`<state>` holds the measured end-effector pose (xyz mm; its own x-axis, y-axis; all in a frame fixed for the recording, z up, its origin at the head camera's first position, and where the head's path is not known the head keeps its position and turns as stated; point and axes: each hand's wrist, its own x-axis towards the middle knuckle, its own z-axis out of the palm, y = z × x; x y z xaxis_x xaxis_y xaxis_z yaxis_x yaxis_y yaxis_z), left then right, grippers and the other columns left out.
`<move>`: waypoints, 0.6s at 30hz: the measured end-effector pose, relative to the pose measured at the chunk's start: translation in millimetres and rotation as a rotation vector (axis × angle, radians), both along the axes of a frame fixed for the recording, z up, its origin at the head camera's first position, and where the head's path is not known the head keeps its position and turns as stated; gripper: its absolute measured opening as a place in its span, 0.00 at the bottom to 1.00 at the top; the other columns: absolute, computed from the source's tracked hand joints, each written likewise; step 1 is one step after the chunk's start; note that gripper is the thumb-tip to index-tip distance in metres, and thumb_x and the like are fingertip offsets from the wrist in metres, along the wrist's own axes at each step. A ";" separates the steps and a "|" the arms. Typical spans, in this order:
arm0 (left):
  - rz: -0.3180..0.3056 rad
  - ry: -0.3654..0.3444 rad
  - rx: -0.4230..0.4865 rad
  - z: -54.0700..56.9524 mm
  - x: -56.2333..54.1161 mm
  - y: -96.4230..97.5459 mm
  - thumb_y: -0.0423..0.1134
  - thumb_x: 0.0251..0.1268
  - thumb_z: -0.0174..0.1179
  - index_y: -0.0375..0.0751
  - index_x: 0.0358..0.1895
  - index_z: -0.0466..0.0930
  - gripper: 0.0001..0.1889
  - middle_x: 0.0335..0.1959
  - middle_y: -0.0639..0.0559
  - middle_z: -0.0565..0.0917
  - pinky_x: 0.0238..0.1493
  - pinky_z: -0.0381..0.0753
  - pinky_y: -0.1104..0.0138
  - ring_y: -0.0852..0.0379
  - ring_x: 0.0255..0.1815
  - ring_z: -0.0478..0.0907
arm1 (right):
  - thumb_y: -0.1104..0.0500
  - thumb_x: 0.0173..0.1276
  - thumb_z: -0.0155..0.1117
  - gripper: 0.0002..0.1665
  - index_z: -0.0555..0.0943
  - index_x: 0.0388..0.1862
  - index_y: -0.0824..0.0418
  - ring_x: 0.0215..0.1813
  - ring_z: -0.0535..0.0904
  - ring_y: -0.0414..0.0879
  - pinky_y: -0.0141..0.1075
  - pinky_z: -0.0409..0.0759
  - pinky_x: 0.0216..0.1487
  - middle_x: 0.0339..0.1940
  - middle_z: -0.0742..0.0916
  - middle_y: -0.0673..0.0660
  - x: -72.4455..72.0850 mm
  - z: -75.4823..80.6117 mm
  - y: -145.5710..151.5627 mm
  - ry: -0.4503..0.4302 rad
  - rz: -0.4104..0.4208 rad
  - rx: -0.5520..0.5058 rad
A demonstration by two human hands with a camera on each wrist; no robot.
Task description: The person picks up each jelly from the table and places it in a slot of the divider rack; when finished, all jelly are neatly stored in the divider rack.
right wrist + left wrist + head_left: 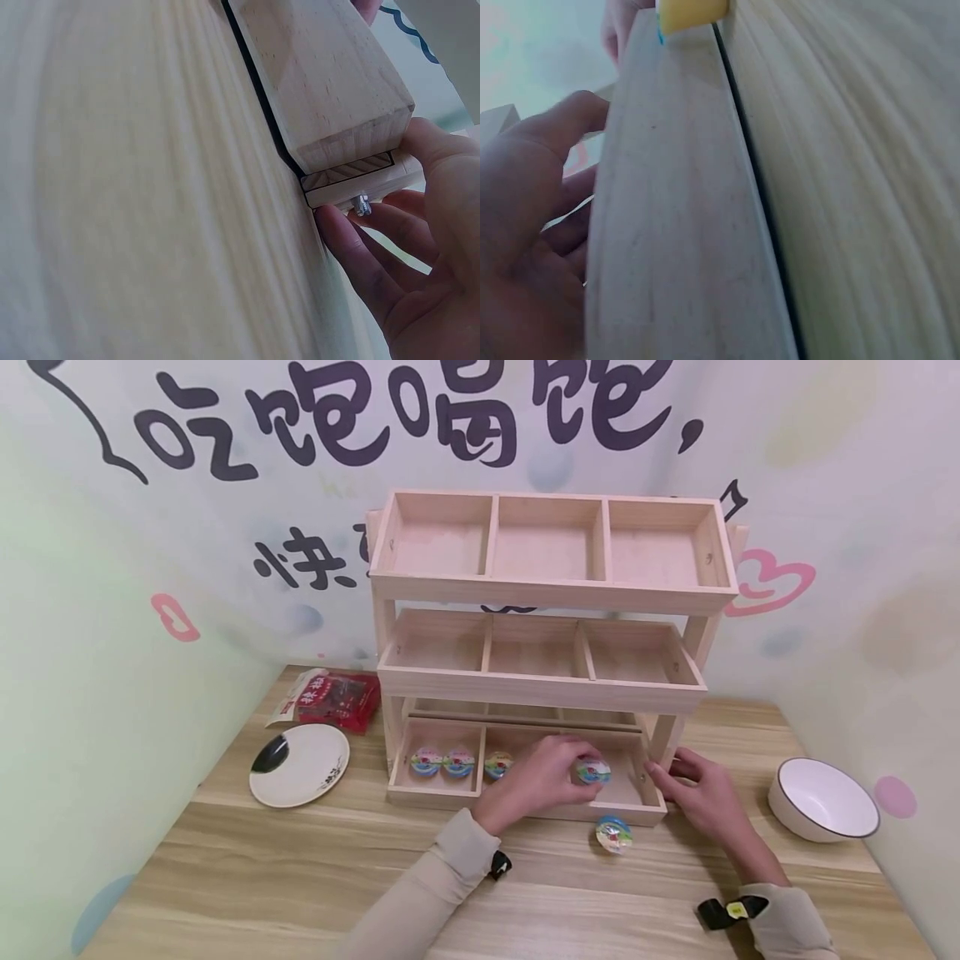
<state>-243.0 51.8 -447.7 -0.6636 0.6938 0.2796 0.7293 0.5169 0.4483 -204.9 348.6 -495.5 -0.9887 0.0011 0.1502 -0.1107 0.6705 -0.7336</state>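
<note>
My left hand (543,774) reaches into the right compartment of the wooden shelf's bottom tray (465,800). Its thumb and fingers pinch a small jelly cup (594,770) with a colourful lid; the left wrist view hides this cup behind the tray's front wall (675,187). My right hand (701,797) grips the tray's right end, and the right wrist view shows the thumb over its edge and fingers (360,251) around the side near a metal bolt (361,204). Another jelly cup (613,833) lies tipped on the table, just in front of the tray.
Two jelly cups (442,763) sit in the bottom tray's left compartment, and one (497,765) in the middle. Above are two more divided tiers (551,592). A plate (300,777) and red snack packet (352,697) lie left; a white bowl (806,818) stands right.
</note>
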 end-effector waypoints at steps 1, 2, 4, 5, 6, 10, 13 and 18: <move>0.010 0.010 -0.018 -1.4 -1.1 1.2 0.50 0.69 0.73 0.48 0.59 0.88 0.19 0.53 0.56 0.91 0.47 0.80 0.79 0.65 0.47 0.85 | 0.44 0.80 0.68 0.34 0.79 0.73 0.66 0.62 0.88 0.68 0.20 0.80 0.48 0.59 0.90 0.72 0.3 0.2 0.1 0.000 -0.001 0.001; 0.021 0.024 -0.036 -2.6 -2.0 2.2 0.50 0.68 0.73 0.48 0.58 0.88 0.19 0.52 0.57 0.91 0.46 0.81 0.77 0.65 0.47 0.85 | 0.44 0.80 0.68 0.34 0.79 0.73 0.66 0.62 0.88 0.68 0.21 0.81 0.47 0.59 0.90 0.72 0.8 0.5 0.5 0.000 0.001 0.002; 0.046 0.052 -0.072 -5.2 -3.3 4.3 0.51 0.68 0.74 0.50 0.57 0.89 0.19 0.50 0.59 0.91 0.52 0.83 0.73 0.66 0.45 0.85 | 0.44 0.80 0.68 0.34 0.79 0.73 0.66 0.62 0.88 0.68 0.20 0.80 0.48 0.59 0.90 0.72 1.4 0.3 1.5 -0.003 -0.002 0.003; 0.060 0.065 -0.090 -6.2 -3.8 5.2 0.52 0.67 0.74 0.51 0.56 0.89 0.18 0.49 0.60 0.91 0.60 0.83 0.69 0.66 0.45 0.85 | 0.43 0.80 0.68 0.34 0.79 0.73 0.65 0.62 0.88 0.68 0.20 0.80 0.48 0.59 0.90 0.72 1.8 0.4 2.0 -0.005 -0.005 0.006; 0.077 0.076 -0.106 -7.0 -4.0 6.2 0.53 0.67 0.74 0.52 0.56 0.89 0.18 0.48 0.61 0.92 0.68 0.81 0.66 0.67 0.45 0.85 | 0.43 0.80 0.68 0.34 0.79 0.73 0.65 0.62 0.88 0.67 0.20 0.79 0.48 0.59 0.90 0.72 1.9 0.1 2.7 -0.007 -0.004 0.006; 0.131 0.105 -0.144 -7.7 -3.3 8.3 0.55 0.68 0.74 0.54 0.54 0.90 0.17 0.47 0.63 0.92 0.88 0.61 0.53 0.67 0.44 0.87 | 0.43 0.80 0.68 0.34 0.79 0.72 0.64 0.63 0.88 0.66 0.19 0.78 0.48 0.58 0.91 0.71 1.4 -0.6 4.4 -0.012 -0.005 -0.002; 0.154 0.112 -0.160 -5.9 -1.5 7.7 0.55 0.68 0.74 0.54 0.53 0.90 0.17 0.46 0.63 0.92 0.87 0.63 0.53 0.65 0.45 0.87 | 0.43 0.79 0.69 0.34 0.80 0.72 0.64 0.63 0.88 0.66 0.19 0.78 0.48 0.58 0.91 0.70 0.9 -0.9 4.6 -0.016 -0.002 -0.010; 0.149 0.055 -0.145 -3.2 1.9 5.3 0.52 0.68 0.75 0.52 0.54 0.91 0.16 0.46 0.61 0.92 0.76 0.77 0.59 0.65 0.44 0.87 | 0.43 0.79 0.69 0.34 0.79 0.73 0.65 0.63 0.88 0.67 0.20 0.80 0.47 0.58 0.91 0.71 0.8 -0.6 4.2 -0.019 0.002 -0.018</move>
